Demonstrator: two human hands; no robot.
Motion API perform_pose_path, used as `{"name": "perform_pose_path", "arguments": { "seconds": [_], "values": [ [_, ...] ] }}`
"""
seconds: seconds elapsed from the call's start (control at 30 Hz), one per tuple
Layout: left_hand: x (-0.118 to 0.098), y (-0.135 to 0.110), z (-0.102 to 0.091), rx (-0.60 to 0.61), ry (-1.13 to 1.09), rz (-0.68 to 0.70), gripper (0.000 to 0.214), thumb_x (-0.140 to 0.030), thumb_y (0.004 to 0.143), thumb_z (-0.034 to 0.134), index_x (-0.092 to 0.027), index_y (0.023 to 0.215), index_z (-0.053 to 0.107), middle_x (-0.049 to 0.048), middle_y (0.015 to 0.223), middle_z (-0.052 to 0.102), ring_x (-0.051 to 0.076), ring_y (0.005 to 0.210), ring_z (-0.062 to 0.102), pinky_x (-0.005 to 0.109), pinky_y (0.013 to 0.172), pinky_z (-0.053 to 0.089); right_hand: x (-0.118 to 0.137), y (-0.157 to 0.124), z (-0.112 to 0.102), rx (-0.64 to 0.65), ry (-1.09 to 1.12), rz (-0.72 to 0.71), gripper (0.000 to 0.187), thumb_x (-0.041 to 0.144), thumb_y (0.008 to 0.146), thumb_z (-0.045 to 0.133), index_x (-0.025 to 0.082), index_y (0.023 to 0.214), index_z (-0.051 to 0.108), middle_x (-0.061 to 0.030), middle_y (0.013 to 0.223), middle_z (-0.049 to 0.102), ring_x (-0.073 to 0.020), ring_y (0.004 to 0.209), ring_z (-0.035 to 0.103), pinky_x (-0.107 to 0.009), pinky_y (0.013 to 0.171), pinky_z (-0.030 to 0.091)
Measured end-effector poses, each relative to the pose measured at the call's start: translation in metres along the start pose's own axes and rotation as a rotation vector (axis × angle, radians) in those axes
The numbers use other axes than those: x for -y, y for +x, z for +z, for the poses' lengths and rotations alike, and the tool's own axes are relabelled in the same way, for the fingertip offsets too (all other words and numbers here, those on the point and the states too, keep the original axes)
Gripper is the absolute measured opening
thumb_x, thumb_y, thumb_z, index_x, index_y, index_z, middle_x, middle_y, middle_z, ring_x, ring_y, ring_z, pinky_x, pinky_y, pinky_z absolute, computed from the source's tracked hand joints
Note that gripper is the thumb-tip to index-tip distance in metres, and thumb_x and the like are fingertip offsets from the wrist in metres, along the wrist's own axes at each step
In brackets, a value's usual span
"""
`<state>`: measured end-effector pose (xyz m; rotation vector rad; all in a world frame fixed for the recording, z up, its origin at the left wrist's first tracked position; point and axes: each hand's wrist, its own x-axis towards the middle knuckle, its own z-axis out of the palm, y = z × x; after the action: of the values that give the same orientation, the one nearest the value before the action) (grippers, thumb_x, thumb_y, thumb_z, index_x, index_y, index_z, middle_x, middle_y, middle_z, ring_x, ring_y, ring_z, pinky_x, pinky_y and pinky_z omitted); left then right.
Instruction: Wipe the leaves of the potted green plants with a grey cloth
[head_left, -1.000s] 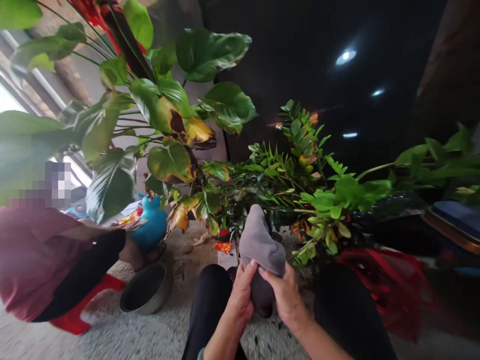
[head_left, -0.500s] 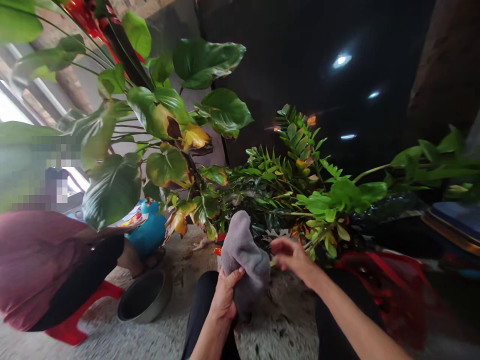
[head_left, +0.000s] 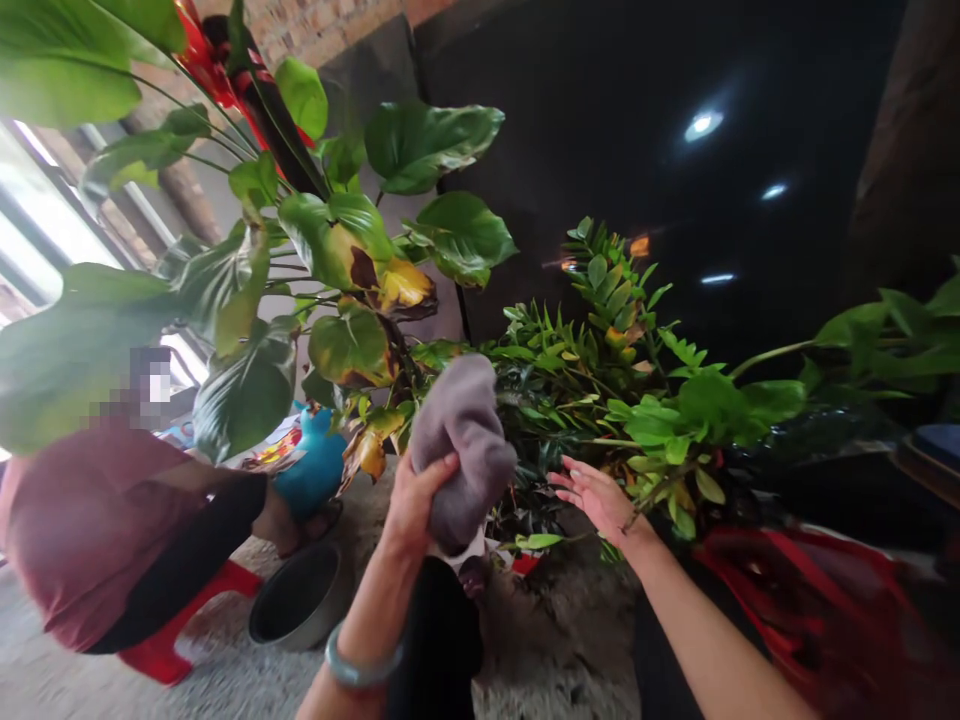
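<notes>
My left hand (head_left: pixel 411 498) is closed round a bunched grey cloth (head_left: pixel 463 445), held up in front of the plants. A green bangle (head_left: pixel 358 668) sits on that wrist. My right hand (head_left: pixel 600 495) is open, palm up and fingers spread, reaching under the small-leaved green plant (head_left: pixel 600 370) and touching or nearly touching its lower stems. A tall plant with large green and yellowing leaves (head_left: pixel 330 270) stands to the left of the cloth. My dark-trousered knee (head_left: pixel 439 640) is below the cloth.
A person in a maroon top (head_left: pixel 90 520) crouches at the left on a red stool (head_left: pixel 180 625). A metal bowl (head_left: pixel 296 600) lies on the stone floor beside a teal pot (head_left: pixel 315 465). Red fabric (head_left: pixel 810 600) lies at the right. A dark glossy wall is behind.
My left hand has lifted the grey cloth higher and alone. My right hand let go of the cloth, moved right and opened under the small-leaved plant.
</notes>
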<state>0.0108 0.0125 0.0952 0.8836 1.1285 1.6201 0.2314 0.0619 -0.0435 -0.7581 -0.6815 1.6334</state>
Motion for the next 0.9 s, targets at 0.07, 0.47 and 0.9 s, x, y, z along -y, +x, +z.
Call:
{"name": "perform_pose_path", "arguments": {
  "seconds": [0.07, 0.47, 0.9],
  "values": [
    [0.000, 0.017, 0.006, -0.045, -0.019, 0.054, 0.056, -0.027, 0.041, 0.085, -0.015, 0.091, 0.063, 0.0007, 0.074, 0.070, 0.018, 0.064, 0.064, 0.027, 0.060, 0.050, -0.003, -0.004, -0.002, 0.019, 0.017, -0.018, 0.029, 0.032, 0.058, 0.081, 0.023, 0.085, 0.074, -0.0075, 0.097, 0.073, -0.0295, 0.101, 0.067, -0.044, 0.089, 0.048],
    [0.015, 0.008, -0.009, 0.200, 0.013, -0.087, 0.052, -0.023, 0.041, 0.085, -0.015, 0.089, 0.065, 0.0016, 0.074, 0.070, 0.018, 0.063, 0.063, 0.027, 0.058, 0.050, -0.002, -0.018, -0.009, -0.017, -0.124, 0.044, 0.047, 0.063, 0.065, 0.065, 0.022, 0.085, 0.075, -0.0122, 0.103, 0.073, -0.0315, 0.103, 0.063, -0.045, 0.085, 0.046],
    [0.020, -0.004, -0.025, 0.282, 0.065, -0.179, 0.040, -0.007, 0.037, 0.074, -0.016, 0.076, 0.068, -0.0002, 0.070, 0.072, 0.017, 0.061, 0.062, 0.025, 0.056, 0.051, 0.001, -0.026, -0.008, 0.072, -0.106, 0.077, 0.052, 0.062, 0.071, 0.061, 0.018, 0.095, 0.074, -0.0140, 0.104, 0.072, -0.0276, 0.097, 0.064, -0.037, 0.076, 0.049]
  ]
}}
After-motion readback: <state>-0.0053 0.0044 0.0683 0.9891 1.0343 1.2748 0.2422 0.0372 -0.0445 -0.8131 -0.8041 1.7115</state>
